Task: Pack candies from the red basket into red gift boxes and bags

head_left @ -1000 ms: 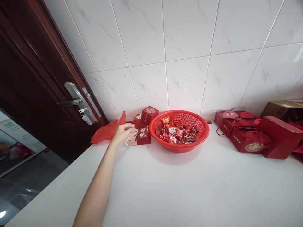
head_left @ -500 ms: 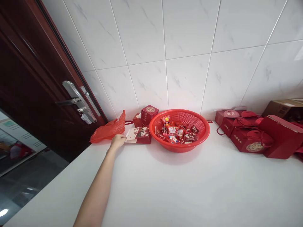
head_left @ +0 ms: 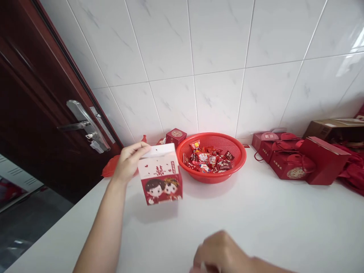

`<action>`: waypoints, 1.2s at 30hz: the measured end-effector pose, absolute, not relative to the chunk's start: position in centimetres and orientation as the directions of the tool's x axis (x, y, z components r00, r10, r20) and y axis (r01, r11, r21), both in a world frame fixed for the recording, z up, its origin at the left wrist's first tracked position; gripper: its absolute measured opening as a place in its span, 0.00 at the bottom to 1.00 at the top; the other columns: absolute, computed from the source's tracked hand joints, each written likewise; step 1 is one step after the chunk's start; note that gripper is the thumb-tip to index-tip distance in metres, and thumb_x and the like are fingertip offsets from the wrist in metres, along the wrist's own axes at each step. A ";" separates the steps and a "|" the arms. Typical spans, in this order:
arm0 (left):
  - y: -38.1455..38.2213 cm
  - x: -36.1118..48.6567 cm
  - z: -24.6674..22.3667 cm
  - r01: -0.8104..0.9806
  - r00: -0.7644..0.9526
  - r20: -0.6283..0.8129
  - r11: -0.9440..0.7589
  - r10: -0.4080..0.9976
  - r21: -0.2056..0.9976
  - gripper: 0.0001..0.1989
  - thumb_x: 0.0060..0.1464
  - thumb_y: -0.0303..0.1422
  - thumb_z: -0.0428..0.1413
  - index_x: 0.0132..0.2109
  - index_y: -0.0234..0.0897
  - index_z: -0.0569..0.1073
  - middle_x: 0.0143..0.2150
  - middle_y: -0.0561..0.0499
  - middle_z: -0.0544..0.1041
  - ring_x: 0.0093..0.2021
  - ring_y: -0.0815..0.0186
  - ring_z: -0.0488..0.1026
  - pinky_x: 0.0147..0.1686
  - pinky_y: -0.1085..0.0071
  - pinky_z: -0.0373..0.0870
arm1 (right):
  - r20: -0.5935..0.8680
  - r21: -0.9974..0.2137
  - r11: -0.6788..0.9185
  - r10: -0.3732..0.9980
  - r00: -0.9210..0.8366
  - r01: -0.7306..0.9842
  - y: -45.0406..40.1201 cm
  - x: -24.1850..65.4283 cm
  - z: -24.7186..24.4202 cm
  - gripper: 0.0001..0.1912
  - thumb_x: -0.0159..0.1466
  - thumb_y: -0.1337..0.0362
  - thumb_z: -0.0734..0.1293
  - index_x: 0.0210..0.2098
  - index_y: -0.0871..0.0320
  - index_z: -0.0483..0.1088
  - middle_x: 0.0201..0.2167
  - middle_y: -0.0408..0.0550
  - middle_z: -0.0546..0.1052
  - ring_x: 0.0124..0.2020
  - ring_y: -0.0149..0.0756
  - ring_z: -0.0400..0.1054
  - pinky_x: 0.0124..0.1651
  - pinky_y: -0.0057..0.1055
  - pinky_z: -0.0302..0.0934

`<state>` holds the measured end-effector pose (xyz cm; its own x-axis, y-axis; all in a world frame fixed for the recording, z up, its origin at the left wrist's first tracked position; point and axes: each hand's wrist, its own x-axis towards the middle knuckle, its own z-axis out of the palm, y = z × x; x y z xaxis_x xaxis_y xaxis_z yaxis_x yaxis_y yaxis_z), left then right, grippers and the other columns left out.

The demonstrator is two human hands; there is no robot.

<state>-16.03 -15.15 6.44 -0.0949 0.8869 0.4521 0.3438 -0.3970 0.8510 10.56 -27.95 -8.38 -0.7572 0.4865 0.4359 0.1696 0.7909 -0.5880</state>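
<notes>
My left hand point(head_left: 131, 159) pinches the white top flap of a small cardboard gift box point(head_left: 162, 187). The box is red and white, with two cartoon figures on its front and red lettering above them. It hangs tilted a little above the white table, left of a red plastic basket point(head_left: 210, 178). Several wrapped candies point(head_left: 209, 157) lie in that basket. At the bottom edge my right hand point(head_left: 222, 252) is blurred, its fingers bent and apart. I see nothing in it; its fingertips are partly cut off by the frame.
Behind the basket's left side is a closed red box point(head_left: 176, 137). A red plastic bag point(head_left: 110, 166) lies at the table's left, near a dark door point(head_left: 36, 113). Several red gift boxes point(head_left: 287, 165) and a brown carton point(head_left: 321, 131) stand at the right along the tiled wall.
My left hand has lifted the gift box off the table and brought it nearer; it now shows its front. My right hand has come into view at the bottom.
</notes>
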 end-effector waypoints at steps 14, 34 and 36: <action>-16.2 -5.4 0.0 0.270 0.450 0.308 -0.456 0.838 0.848 0.12 0.60 0.38 0.55 0.48 0.38 0.75 0.34 0.53 0.74 0.33 0.66 0.70 0.32 0.73 0.67 | 0.287 -0.937 0.306 0.949 -0.130 0.166 -20.3 16.2 -2.5 0.26 0.65 0.43 0.64 0.22 0.55 0.58 0.18 0.37 0.57 0.20 0.27 0.49 0.23 0.28 0.44; -12.7 -5.8 2.5 0.209 0.437 0.277 -0.396 0.856 0.894 0.18 0.56 0.42 0.57 0.48 0.37 0.79 0.46 0.45 0.81 0.48 0.58 0.76 0.50 0.64 0.71 | 0.371 -0.920 0.367 0.929 0.005 0.140 -13.4 18.6 0.6 0.24 0.58 0.43 0.69 0.23 0.56 0.63 0.17 0.38 0.59 0.20 0.27 0.51 0.23 0.28 0.45; -10.6 -5.8 3.1 0.296 0.460 0.271 -0.434 0.846 0.851 0.21 0.57 0.44 0.55 0.53 0.37 0.77 0.45 0.44 0.81 0.44 0.58 0.78 0.46 0.64 0.73 | 0.364 -0.924 0.357 0.931 0.027 0.137 -11.1 18.3 0.8 0.22 0.56 0.45 0.69 0.22 0.56 0.63 0.16 0.38 0.61 0.20 0.27 0.53 0.24 0.28 0.47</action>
<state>-5.82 -10.56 3.05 0.4596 0.8456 0.2714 0.2957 -0.4339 0.8511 18.31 -11.12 0.82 0.0273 0.9311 0.3639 0.1369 0.3571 -0.9240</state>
